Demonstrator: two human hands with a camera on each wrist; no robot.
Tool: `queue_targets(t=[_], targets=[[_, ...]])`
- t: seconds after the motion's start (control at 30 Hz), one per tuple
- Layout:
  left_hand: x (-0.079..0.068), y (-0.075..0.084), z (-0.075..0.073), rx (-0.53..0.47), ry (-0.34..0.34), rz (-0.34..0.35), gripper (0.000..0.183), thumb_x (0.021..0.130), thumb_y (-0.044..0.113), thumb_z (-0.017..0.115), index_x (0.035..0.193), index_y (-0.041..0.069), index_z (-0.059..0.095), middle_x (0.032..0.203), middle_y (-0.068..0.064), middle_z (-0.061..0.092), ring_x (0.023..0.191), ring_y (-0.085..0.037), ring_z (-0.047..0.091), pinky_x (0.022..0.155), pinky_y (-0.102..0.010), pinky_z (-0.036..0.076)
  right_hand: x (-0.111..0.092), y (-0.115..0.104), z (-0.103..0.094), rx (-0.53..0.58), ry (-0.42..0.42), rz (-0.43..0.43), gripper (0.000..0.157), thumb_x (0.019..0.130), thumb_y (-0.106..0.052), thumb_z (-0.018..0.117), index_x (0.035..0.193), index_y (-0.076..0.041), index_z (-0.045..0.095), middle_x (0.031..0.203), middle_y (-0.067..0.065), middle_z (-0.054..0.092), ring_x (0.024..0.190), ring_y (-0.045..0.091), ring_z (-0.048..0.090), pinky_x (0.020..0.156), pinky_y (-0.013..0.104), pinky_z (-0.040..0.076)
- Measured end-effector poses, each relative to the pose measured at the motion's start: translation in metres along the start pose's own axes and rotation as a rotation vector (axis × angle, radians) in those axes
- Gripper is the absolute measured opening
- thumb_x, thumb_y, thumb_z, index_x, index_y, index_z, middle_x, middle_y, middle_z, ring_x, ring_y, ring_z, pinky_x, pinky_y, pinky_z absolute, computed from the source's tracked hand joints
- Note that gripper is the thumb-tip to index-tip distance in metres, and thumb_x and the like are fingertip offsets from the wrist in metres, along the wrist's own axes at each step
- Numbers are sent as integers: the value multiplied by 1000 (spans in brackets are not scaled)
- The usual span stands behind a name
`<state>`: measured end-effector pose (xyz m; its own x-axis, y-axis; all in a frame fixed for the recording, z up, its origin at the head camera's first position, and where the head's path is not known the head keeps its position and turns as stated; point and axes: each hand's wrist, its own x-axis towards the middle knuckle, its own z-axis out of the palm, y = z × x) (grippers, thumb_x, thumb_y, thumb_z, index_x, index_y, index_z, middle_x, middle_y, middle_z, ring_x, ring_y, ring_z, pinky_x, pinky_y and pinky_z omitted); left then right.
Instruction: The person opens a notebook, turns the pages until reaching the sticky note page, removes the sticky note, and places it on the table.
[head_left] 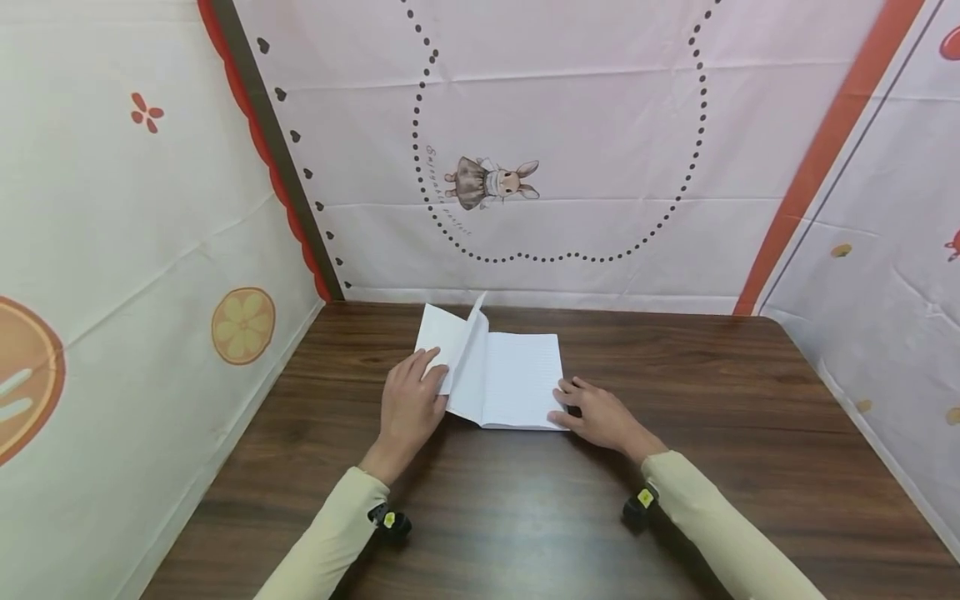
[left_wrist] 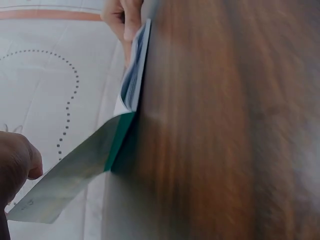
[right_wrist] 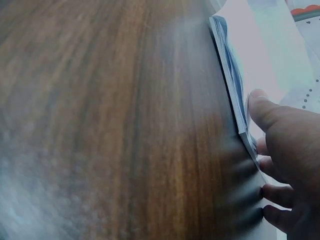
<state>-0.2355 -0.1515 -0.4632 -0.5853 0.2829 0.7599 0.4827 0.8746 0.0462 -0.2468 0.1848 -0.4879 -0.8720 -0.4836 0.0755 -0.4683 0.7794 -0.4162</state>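
Observation:
A notebook (head_left: 522, 379) lies spread on the table, its lined white right-hand page facing up. Its left side is raised: a white flap (head_left: 435, 329) and some leaves (head_left: 470, 358) stand up at a slant. In the left wrist view the lifted cover (left_wrist: 75, 170) looks pale grey-green, with a green strip by the spine. My left hand (head_left: 408, 400) holds that cover near its outer edge; part of the grip is hidden. My right hand (head_left: 600, 412) rests at the page's lower right edge. Its thumb (right_wrist: 262, 112) touches the page, with the other fingers spread along the edge.
The dark wood-grain table (head_left: 517, 517) reaches back to a printed cloth wall (head_left: 600, 150). Another cloth wall (head_left: 150, 250) borders the left side, and a third (head_left: 885, 275) the right. Each wrist carries a small black camera (head_left: 392, 523).

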Motion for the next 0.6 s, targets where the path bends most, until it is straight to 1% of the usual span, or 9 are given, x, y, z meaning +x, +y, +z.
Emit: queue_targets(t=[0.1,0.2,0.3,0.37,0.5,0.6], targets=[[-7,-5,0,2,-18,-17,33,65,-5,78,96,4,75,123,-16,70,119,-40,63,93,-55,52,-1,1,1,-6,1,-1,63,101,-47,62,144,-2,57,153,20,49,145,44,40,112,62,38],[-14,-9,2,11,-63,-42,30,66,-3,78,95,4,75,122,-17,70,119,-41,62,91,-56,52,-2,3,2,-8,-1,4,63,101,-47,62,145,-2,56,153,20,48,145,44,39,112,62,38],[-19,-12,4,23,-123,-82,29,67,1,81,94,4,74,122,-19,69,120,-42,61,90,-57,52,-2,4,3,-11,5,4,63,101,-47,62,145,-2,56,153,20,48,145,44,39,112,62,38],[-22,-15,5,36,-163,-114,28,67,4,82,94,4,73,122,-20,68,121,-43,60,91,-57,51,-1,4,3,-13,11,1,63,101,-47,62,144,-2,57,153,20,48,145,44,39,111,62,39],[-28,-19,5,49,-239,-181,26,68,7,81,93,4,72,121,-21,68,121,-43,59,91,-57,51,0,2,2,-6,15,2,63,100,-47,62,144,-2,57,153,20,49,145,44,39,112,62,38],[-31,-21,4,58,-307,-231,26,72,11,79,96,4,71,122,-21,67,120,-43,59,91,-56,51,0,0,3,7,12,2,63,100,-47,62,145,-3,57,153,19,49,146,43,39,112,62,37]])
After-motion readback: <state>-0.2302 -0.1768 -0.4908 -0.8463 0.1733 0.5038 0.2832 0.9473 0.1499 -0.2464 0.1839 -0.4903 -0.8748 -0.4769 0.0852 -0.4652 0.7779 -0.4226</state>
